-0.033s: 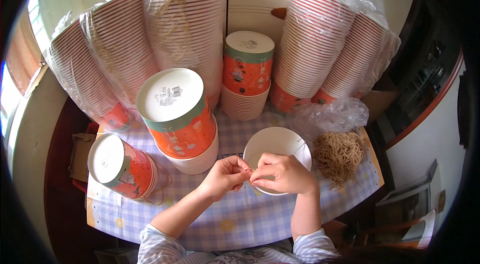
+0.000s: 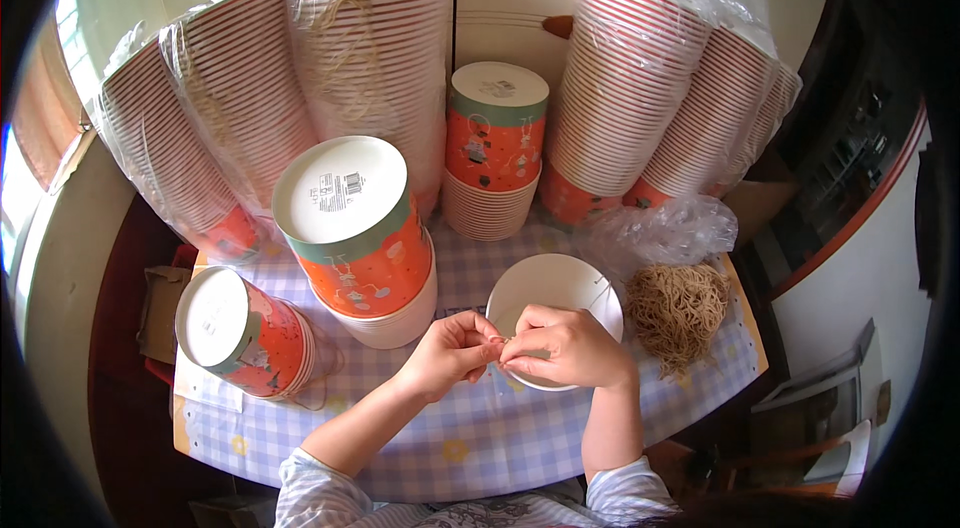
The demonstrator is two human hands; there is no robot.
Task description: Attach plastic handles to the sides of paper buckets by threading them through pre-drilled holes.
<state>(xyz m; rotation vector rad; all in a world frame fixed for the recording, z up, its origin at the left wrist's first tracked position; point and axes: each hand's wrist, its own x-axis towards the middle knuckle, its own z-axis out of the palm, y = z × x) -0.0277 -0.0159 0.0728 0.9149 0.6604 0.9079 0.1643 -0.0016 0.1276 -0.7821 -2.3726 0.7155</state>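
Both hands meet over the near left rim of an open white paper bucket (image 2: 535,288). My left hand (image 2: 447,353) is closed, thumb and fingers pinched on a thin tan cord, mostly hidden by the fingertips. Touching it, my right hand (image 2: 570,348) pinches the same small bit, its knuckles above the bucket. A thin strand shows against the bucket's inner wall beside the right hand. To the bucket's right lies a tangled heap of tan cords (image 2: 678,313).
Upside-down orange-and-green paper buckets stand stacked at the left (image 2: 365,268), far left (image 2: 270,343) and back middle (image 2: 495,143). Tall plastic-wrapped bucket stacks line the back left (image 2: 370,58) and back right (image 2: 630,78). Crumpled clear plastic (image 2: 665,228) lies behind the cords. A checked cloth (image 2: 480,438) covers the table.
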